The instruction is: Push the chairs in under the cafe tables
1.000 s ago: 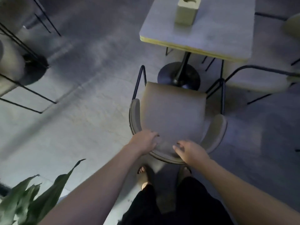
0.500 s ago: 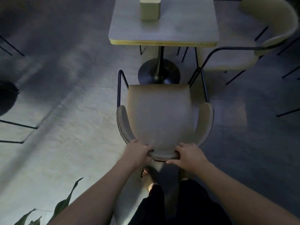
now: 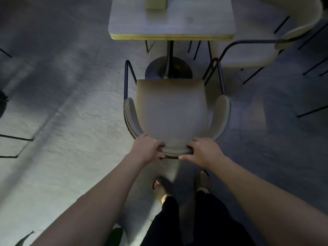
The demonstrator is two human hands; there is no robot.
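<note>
left hand, right hand — both clenched, arms extended

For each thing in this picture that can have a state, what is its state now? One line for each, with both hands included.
Left hand: shut on the chair backrest's top edge.
Right hand: shut on the same edge.
Chair: upright, seat empty, facing the table, not yet under it.
Table: upright; a pale box stands on it.
Second chair: upright at the table's right side, seat empty.
</note>
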